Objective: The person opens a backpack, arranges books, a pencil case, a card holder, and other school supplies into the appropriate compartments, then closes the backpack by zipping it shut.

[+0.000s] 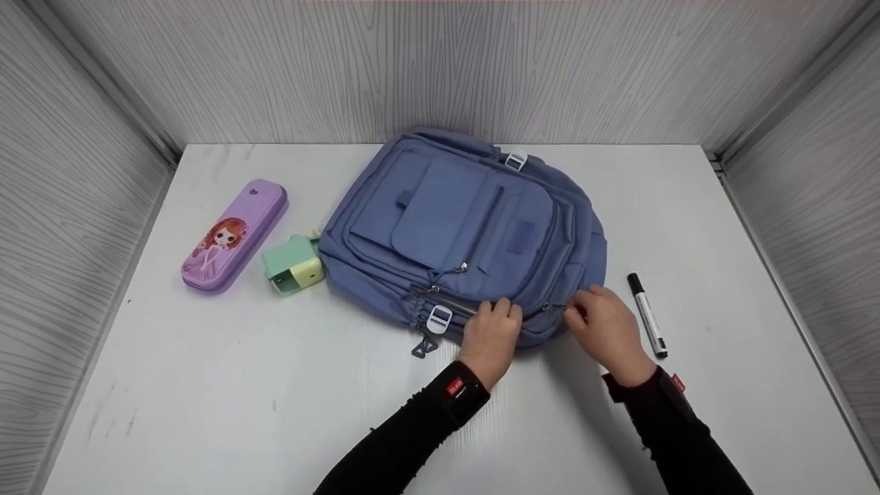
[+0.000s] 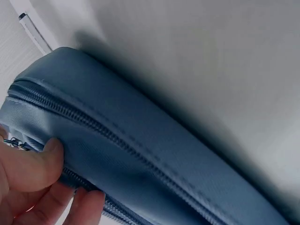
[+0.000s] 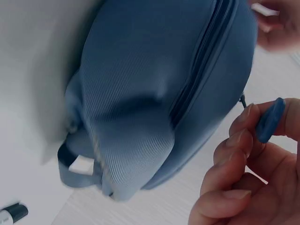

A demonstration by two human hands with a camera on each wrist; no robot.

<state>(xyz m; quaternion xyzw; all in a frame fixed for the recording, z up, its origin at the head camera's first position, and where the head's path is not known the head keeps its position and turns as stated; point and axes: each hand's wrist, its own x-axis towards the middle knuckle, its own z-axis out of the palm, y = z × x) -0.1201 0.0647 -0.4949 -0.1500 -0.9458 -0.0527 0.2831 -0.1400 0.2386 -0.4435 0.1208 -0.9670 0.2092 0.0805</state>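
Note:
A blue backpack lies on the white table with its front pockets facing up. On its near side, a zipper stands partly unzipped. My left hand pinches the fabric edge along that zipper; in the left wrist view, thumb and fingers grip the cloth beside the zipper teeth. At the bag's near right corner, my right hand pinches the blue zipper pull between thumb and fingers. The slider with its cord sits just left of the right fingers. What is inside the bag is hidden.
Left of the backpack, a green and yellow pencil sharpener-like box touches or nearly touches it. Farther left lies a purple pencil case with a cartoon girl. A black-capped marker lies right of my right hand. Grey panels wall the table.

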